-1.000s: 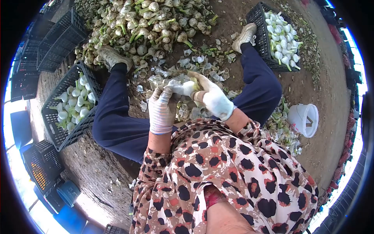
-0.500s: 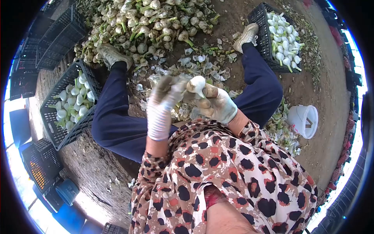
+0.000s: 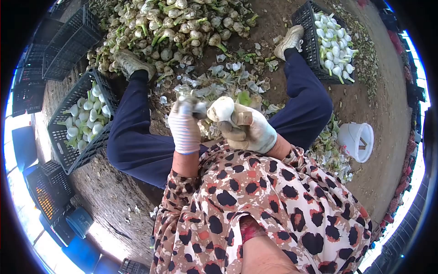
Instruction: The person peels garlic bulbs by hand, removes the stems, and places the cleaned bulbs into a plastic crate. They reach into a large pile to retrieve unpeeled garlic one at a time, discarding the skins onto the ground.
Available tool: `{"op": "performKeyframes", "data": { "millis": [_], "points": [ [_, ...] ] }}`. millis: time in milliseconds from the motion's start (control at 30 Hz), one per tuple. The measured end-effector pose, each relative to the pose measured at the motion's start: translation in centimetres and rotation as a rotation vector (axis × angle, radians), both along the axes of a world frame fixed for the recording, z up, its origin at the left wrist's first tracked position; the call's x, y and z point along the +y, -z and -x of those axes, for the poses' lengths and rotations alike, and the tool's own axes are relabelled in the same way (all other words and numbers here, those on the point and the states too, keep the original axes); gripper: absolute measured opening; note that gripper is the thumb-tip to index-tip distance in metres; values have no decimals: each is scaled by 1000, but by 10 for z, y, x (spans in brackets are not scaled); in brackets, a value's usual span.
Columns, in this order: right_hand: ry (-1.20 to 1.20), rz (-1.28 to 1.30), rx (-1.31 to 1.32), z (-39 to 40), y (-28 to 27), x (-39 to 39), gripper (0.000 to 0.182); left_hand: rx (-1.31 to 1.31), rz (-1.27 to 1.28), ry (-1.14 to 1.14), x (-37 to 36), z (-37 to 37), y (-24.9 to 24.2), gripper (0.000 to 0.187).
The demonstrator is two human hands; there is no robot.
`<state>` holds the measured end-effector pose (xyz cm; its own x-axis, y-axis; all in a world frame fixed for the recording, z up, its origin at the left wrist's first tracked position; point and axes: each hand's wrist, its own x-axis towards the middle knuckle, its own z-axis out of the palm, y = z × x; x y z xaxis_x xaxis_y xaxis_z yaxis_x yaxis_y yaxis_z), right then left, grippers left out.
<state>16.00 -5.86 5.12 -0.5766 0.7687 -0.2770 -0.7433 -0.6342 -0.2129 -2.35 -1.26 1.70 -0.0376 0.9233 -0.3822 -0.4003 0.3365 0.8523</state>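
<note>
A white garlic bulb (image 3: 222, 108) is held by my right hand (image 3: 250, 128), whose gloved fingers wrap round its green stem. Its root side faces left. Just left of the bulb is my left hand (image 3: 185, 121), in a striped glove with dirty fingertips. Those fingers are curled together and blurred; what they hold, if anything, I cannot make out. A small gap shows between the left fingers and the bulb. Loose white and brown peels (image 3: 228, 77) lie on the ground beyond both hands.
A large heap of unpeeled garlic (image 3: 169, 27) lies at the top. Black crates with white bulbs stand at left (image 3: 68, 150) and upper right (image 3: 310, 50). A white bucket (image 3: 353, 141) is by my right knee. Empty-looking crates (image 3: 70, 43) stand far left.
The bulb has moved slightly left and down and turned, its root side now leftward. My left hand has drawn back from it, fingers curled closer together.
</note>
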Motion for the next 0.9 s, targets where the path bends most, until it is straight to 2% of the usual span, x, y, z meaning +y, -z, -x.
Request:
{"op": "performKeyframes", "data": {
  "millis": [33, 67, 100, 133, 167, 200, 233, 267, 300, 333, 367, 433, 500, 567, 633, 667, 700, 767, 833, 867, 900],
  "points": [
    [4, 49, 108, 2, 1, -1, 45, -114, 44, -56, 2, 8, 11, 21],
    [53, 85, 42, 1, 0, 0, 46, -115, 43, -54, 1, 11, 14, 21],
    [52, 80, 39, 3, -4, 1, 46, -114, 10, 46, 0, 14, 16, 23],
    [144, -25, -150, 5, -8, 2, 45, -113, -25, 147, -1, 15, 16, 29],
    [235, -125, -335, 7, -10, 2, 43, -112, -25, 146, -5, 7, 2, 29],
    [165, -148, -305, -1, 2, 3, 53, -101, -46, 264, -13, -6, -14, 38],
    [162, -149, -304, 4, 10, 0, 53, -90, -68, 381, -20, -15, -25, 52],
    [257, -415, -725, 12, 15, -3, 53, -298, -168, 475, -29, -13, -14, 68],
    [351, -683, -1147, 17, 17, -5, 53, -221, -100, 373, -34, -15, -2, 70],
    [211, -681, -1311, 9, 8, -5, 53, -230, -79, 385, -31, -13, -7, 70],
    [210, -681, -1311, 2, -4, -3, 53, -240, -58, 398, -28, -9, -13, 70],
    [92, -1117, -1809, -10, -19, 4, 53, -299, -51, 401, -22, 1, -14, 69],
    [341, -1123, -1714, -20, -14, 10, 48, -381, -46, 387, -22, 3, -22, 69],
    [298, -1105, -1456, -31, -17, 17, 40, -282, -50, 477, -22, 3, -20, 74],
    [155, -1248, -1462, -29, -27, 20, 36, -199, -55, 501, -23, -1, -20, 75],
    [246, -1308, -1519, -23, -26, 20, 30, -109, -62, 516, -23, -3, -20, 76],
    [242, -1306, -1519, -22, -26, 19, 30, -19, -69, 525, -25, -3, -21, 78],
    [210, -1313, -1559, -19, -27, 16, 29, -31, -101, 509, -28, -5, -34, 77],
    [218, -1334, -1597, -16, -27, 14, 26, 122, -118, 490, -31, -6, -38, 76],
    [177, -1290, -1623, -16, -27, 14, 24, 376, -159, 596, -26, -6, -55, 75],
    [137, -1248, -1651, -17, -27, 15, 22, 374, -159, 600, -26, -7, -51, 75]
  ]
}}
